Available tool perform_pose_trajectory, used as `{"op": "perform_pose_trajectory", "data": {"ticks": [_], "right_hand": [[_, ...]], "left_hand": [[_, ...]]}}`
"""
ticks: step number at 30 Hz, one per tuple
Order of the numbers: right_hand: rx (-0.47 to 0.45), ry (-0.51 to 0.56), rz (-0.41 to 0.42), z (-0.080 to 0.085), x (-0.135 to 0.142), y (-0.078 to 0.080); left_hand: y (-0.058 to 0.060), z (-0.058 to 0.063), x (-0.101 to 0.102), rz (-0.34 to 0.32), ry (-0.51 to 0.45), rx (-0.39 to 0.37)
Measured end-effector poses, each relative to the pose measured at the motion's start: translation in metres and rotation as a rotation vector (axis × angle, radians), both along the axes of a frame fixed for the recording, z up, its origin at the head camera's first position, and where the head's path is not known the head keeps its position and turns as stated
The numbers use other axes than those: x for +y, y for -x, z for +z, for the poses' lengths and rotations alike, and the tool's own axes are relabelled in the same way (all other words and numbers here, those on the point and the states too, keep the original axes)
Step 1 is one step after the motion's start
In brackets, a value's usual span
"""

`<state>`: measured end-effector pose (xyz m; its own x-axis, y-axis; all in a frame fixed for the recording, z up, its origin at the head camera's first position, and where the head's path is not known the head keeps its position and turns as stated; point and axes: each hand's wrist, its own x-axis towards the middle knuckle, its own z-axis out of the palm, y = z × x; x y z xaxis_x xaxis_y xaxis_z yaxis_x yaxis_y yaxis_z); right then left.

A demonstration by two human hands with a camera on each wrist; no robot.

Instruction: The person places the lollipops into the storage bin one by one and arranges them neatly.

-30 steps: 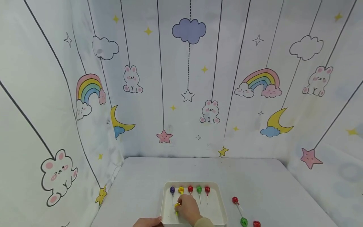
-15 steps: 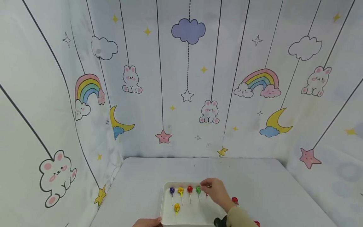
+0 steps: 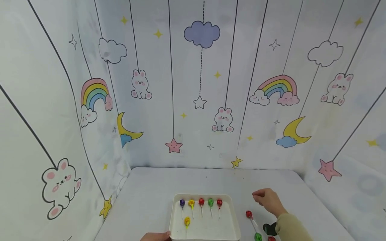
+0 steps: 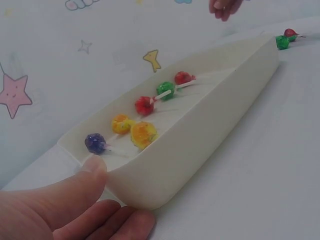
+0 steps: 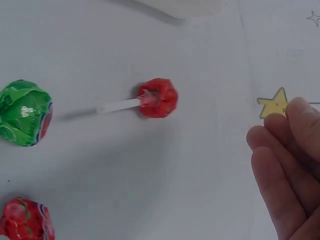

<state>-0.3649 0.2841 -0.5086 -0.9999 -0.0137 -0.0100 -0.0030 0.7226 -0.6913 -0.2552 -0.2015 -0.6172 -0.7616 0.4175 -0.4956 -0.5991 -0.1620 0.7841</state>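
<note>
Starting at my left, the lower frame edge cuts off most of the left hand [image 3: 155,236]; from its wrist, I see the thumb at the rim and the fingers below, gripping a near corner of the white tray [image 3: 214,231]. In the tray, a back row runs purple lollipop [image 3: 182,203], yellow lollipop [image 3: 191,203], red lollipop [image 3: 201,202], green lollipop [image 3: 210,202] and second red lollipop [image 3: 219,203], heads away from the person, sticks toward them. A second yellow lollipop [image 3: 187,221] lies in front, below the purple and first yellow; all wrappers appear glossy. Right of the tray, on the table [image 3: 156,187], lie a loose red lollipop [image 3: 248,214], white stick pointing nearward, a loose green lollipop [image 3: 258,237] and another loose red lollipop [image 3: 271,238], the last partly cut off. Beyond them hangs the right hand [image 3: 269,201], fingers loosely bent, grasping nothing. A dark object [image 3: 269,229] by its sleeve [image 3: 292,229] cannot be made out.
</note>
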Motion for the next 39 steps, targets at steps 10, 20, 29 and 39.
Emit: {"op": "perform_pose_trajectory", "data": {"ticks": [10,20,29,39], "right_hand": [[-0.065,-0.101,0.003,-0.042,-0.006,-0.005],[-0.073,-0.150,0.021,-0.057,-0.012,-0.006],[-0.078,-0.211,0.000,-0.062,-0.016,-0.005],[0.069,-0.123,0.007,-0.038,-0.013,-0.008]], "left_hand": [[0.000,-0.002,-0.004,-0.056,-0.063,-0.011],[-0.002,-0.001,-0.002,-0.044,-0.029,0.000],[-0.004,0.014,0.004,0.015,0.110,0.062],[-0.003,0.000,0.001,-0.024,0.002,0.068]]}}
